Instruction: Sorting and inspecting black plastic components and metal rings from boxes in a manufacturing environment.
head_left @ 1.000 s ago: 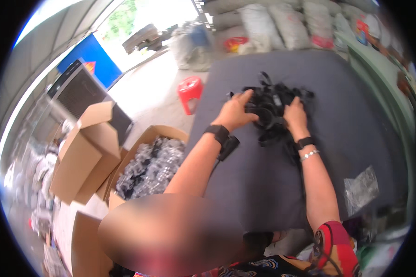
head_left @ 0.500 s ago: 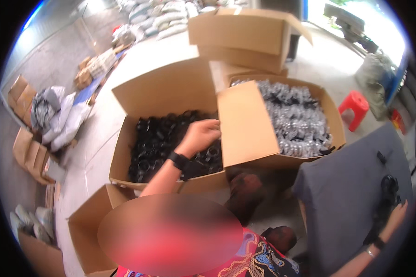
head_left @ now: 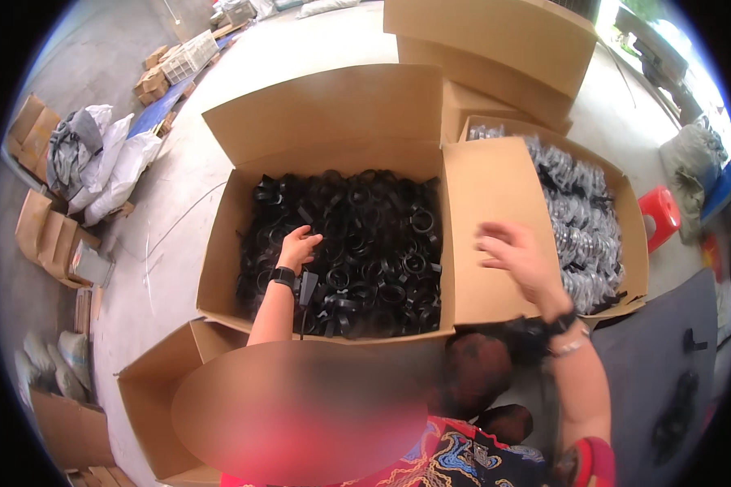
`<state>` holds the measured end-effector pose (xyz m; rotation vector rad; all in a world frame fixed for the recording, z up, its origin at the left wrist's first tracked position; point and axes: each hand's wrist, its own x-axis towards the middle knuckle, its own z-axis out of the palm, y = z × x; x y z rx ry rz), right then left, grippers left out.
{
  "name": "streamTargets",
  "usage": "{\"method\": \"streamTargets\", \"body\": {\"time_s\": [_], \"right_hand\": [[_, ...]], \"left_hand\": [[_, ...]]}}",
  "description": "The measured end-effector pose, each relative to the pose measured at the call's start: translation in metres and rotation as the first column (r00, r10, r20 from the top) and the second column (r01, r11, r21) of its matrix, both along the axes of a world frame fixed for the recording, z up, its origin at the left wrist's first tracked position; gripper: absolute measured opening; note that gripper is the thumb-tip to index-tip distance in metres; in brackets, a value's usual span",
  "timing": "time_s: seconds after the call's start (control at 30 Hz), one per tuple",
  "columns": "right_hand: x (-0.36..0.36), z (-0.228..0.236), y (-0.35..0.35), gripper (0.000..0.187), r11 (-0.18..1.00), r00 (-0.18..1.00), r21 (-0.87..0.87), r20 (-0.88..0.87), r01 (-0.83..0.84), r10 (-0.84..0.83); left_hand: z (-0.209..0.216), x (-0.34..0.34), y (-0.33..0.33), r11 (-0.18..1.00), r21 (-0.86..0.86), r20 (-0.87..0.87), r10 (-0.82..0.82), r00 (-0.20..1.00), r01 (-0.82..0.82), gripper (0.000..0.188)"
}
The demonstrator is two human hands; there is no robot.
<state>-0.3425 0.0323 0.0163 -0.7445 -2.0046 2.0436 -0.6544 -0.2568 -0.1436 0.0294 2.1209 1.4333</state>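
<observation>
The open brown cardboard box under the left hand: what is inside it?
A heap of black ring-shaped pieces. The left hand hides some, and the top pieces cover anything deeper and the bottom of the box.

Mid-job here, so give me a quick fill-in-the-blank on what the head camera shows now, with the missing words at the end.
1. The left hand is over rings whose colour is ____.
2. The rings lie to the ____ of the clear-wrapped parts in the neighbouring box.
3. The silvery bracelet is on the ____ arm.
4. The stool is coloured ____.

Missing words: black; left; right; red.
</observation>
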Motion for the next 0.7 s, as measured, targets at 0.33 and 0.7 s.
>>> {"method": "streamTargets", "body": {"time_s": [0.33, 0.7], "right_hand": [[-0.221, -0.186, 0.012, 0.071, 0.985, 0.970, -0.083, 0.200, 0.153, -0.134], [-0.303, -0.263, 0.037, 0.085, 0.916, 0.820, 0.348, 0.453, 0.200, -0.351]], "left_hand": [[-0.126, -0.159, 0.041, 1.000, 0.005, -0.301, 0.005, 0.954, -0.004, 0.092], [-0.188, -0.171, 0.109, 0.987, -0.083, -0.344, 0.104, 0.933, -0.141, 0.104]]}}
